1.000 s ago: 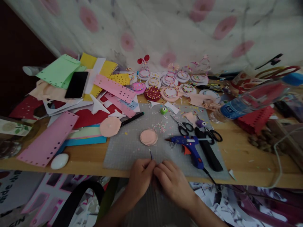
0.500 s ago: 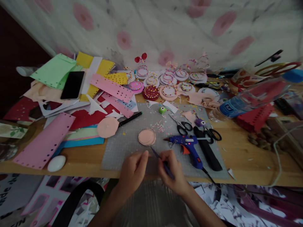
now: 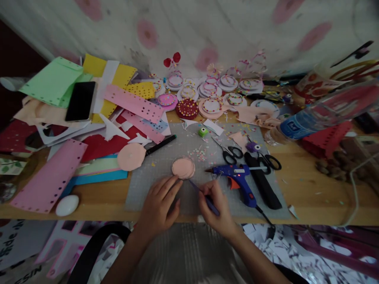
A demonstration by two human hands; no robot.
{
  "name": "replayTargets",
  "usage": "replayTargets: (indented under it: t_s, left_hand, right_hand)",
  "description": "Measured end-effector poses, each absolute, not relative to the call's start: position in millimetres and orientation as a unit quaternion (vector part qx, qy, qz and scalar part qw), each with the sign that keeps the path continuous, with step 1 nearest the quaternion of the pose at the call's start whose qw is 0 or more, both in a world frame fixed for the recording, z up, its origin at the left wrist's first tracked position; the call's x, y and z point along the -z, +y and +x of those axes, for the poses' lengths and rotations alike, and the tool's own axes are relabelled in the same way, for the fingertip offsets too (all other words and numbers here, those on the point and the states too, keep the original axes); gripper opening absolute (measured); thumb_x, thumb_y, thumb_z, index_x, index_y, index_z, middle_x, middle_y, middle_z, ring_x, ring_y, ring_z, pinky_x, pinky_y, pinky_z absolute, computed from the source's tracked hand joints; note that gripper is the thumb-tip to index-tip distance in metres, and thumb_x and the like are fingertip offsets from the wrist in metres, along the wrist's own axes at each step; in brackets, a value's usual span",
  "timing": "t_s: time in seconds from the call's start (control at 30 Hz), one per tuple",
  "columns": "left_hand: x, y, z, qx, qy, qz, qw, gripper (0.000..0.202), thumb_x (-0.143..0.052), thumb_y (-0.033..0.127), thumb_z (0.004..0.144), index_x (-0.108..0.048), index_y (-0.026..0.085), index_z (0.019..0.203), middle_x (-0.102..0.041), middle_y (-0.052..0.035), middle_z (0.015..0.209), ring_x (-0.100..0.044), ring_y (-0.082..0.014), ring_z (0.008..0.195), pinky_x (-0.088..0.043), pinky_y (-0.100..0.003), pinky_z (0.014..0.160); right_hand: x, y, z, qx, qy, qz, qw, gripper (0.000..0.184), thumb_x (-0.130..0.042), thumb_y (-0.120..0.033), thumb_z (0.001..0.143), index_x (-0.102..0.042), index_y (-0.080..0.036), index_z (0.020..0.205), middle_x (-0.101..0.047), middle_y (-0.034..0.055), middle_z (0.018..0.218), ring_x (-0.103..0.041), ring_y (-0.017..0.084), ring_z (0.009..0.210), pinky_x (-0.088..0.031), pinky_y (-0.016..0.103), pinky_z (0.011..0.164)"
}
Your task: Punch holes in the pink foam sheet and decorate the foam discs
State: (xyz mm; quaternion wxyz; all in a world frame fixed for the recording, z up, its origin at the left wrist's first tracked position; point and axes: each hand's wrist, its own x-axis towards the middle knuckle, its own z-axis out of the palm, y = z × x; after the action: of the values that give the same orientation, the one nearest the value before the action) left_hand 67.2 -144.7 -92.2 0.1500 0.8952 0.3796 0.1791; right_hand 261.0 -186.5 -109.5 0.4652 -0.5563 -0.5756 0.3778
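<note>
A peach paper circle (image 3: 183, 167) lies on the grey cutting mat (image 3: 166, 189). My right hand (image 3: 217, 207) is closed on a thin purple pen-like tool (image 3: 204, 197), whose tip points up-left and reaches the circle's lower edge. My left hand (image 3: 158, 201) rests on the mat just below-left of the circle, fingers stretched out and apart, fingertips close to the circle's edge, holding nothing. A blue glue gun (image 3: 238, 179) lies on the mat right of my right hand.
Scissors (image 3: 229, 152) and a black block (image 3: 262, 183) lie right of the glue gun. Coloured punched paper strips, a phone (image 3: 80, 100) and a second peach circle (image 3: 131, 156) crowd the left. Decorated round pieces (image 3: 211, 106) line the back. A bottle (image 3: 322, 118) lies right.
My hands separated from the mat's near edge and moved up toward the peach circle. The right hand now holds the tool pen-style at the circle; the left hand opened flat.
</note>
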Motion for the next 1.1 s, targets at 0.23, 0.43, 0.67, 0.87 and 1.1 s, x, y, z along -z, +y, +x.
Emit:
replayTargets:
  t_s: [0.23,0.43,0.67,0.87,1.1]
  left_hand:
    - [90.8,-141.9,69.0,-0.143,0.362,0.907,0.163,0.057,-0.054,0.015,0.083,-0.042,0.013,0.139,-0.036,-0.0139,0.15,-0.032,-0.0296,0.138,-0.031,-0.049,0.112]
    - [91.2,-142.1,69.5,-0.14,0.362,0.908,0.159,0.055,-0.054,0.017,0.083,-0.044,0.014,0.137,-0.037,-0.0149,0.149,-0.032,-0.0304,0.138,-0.032,-0.051,0.111]
    - [91.2,-141.5,69.9,-0.145,0.359,0.907,0.166,0.053,-0.053,0.018,0.084,-0.044,0.014,0.136,-0.037,-0.0161,0.149,-0.032,-0.0308,0.138,-0.032,-0.052,0.11]
    - [90.6,-141.6,69.8,-0.147,0.358,0.907,0.167,0.052,-0.055,0.017,0.083,-0.046,0.013,0.134,-0.038,-0.0164,0.148,-0.033,-0.031,0.138,-0.032,-0.052,0.111]
    - [90.5,-140.7,70.5,-0.152,0.358,0.906,0.166,0.049,-0.055,0.018,0.083,-0.047,0.013,0.132,-0.04,-0.0164,0.147,-0.033,-0.0299,0.138,-0.033,-0.051,0.111]
  right_hand:
    - [106.3,-185.7,260.5,-0.377,-0.582,-0.554,0.46,0.019,-0.047,-0.009,0.086,-0.036,-0.024,0.086,-0.041,-0.0049,0.075,-0.042,0.01,0.064,-0.035,0.021,0.057]
    - [105.3,-184.1,260.0,-0.378,-0.587,-0.553,0.454,0.019,-0.047,-0.009,0.085,-0.036,-0.024,0.086,-0.041,-0.0047,0.075,-0.042,0.01,0.063,-0.036,0.022,0.057]
    - [103.4,-183.5,260.1,-0.381,-0.59,-0.553,0.449,0.02,-0.045,-0.007,0.083,-0.035,-0.024,0.085,-0.042,-0.0041,0.075,-0.043,0.011,0.063,-0.036,0.022,0.056]
    - [104.2,-183.4,260.0,-0.381,-0.59,-0.552,0.45,0.02,-0.046,-0.007,0.083,-0.035,-0.024,0.084,-0.042,-0.0044,0.074,-0.043,0.011,0.064,-0.035,0.022,0.057]
    - [104.1,-183.8,259.9,-0.374,-0.568,-0.57,0.461,0.017,-0.047,-0.013,0.086,-0.035,-0.024,0.082,-0.038,-0.0058,0.07,-0.038,0.01,0.059,-0.032,0.022,0.053]
